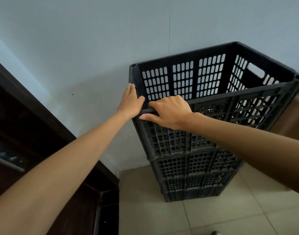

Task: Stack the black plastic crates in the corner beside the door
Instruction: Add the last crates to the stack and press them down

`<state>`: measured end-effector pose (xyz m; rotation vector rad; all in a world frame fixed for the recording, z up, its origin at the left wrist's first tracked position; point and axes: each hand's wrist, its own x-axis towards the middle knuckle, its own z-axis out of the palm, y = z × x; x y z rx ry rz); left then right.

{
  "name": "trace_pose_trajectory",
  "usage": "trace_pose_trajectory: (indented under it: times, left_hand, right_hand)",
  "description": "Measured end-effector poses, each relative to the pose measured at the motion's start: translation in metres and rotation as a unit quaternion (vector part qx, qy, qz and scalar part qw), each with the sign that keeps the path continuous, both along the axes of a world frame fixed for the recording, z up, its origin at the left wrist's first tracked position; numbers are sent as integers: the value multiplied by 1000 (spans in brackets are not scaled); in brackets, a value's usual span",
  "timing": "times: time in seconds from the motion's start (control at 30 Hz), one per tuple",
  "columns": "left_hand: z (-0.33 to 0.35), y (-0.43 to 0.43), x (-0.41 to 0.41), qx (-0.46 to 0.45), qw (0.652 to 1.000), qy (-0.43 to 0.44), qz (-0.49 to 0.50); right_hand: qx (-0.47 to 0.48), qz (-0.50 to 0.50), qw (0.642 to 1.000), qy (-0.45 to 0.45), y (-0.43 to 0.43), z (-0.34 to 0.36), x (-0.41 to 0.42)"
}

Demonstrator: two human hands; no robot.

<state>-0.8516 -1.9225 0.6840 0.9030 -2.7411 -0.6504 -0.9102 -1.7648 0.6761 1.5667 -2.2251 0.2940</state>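
A tall stack of black slotted plastic crates (196, 168) stands on the tiled floor against the pale wall. The top crate (247, 99) is empty and open upward, with a handle slot in its right side. My left hand (131, 102) lies flat against the top crate's left rim near its front corner, thumb over the edge. My right hand (169, 111) grips the front rim at that same corner, fingers curled inside and thumb stretched along the outside. The two hands nearly touch.
A dark wooden door and frame (43, 133) fill the left side, close to the stack. Beige floor tiles (213, 216) spread in front. A brown surface (296, 119) shows behind the crates at the right edge.
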Motion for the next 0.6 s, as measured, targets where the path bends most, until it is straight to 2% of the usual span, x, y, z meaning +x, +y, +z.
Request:
trace_pose_trajectory:
  times: [0.3,0.47,0.6]
  left_hand:
    - [5,3,0,-9,1000,2,5]
    - [5,7,9,12,996,68,52]
    - [7,15,24,-7,995,70,64]
  right_hand:
    - [-14,-12,999,36,-2,-1,0]
    - [-11,-8,1000,12,4,1,6]
    - [87,24,995,-49,14,17,1]
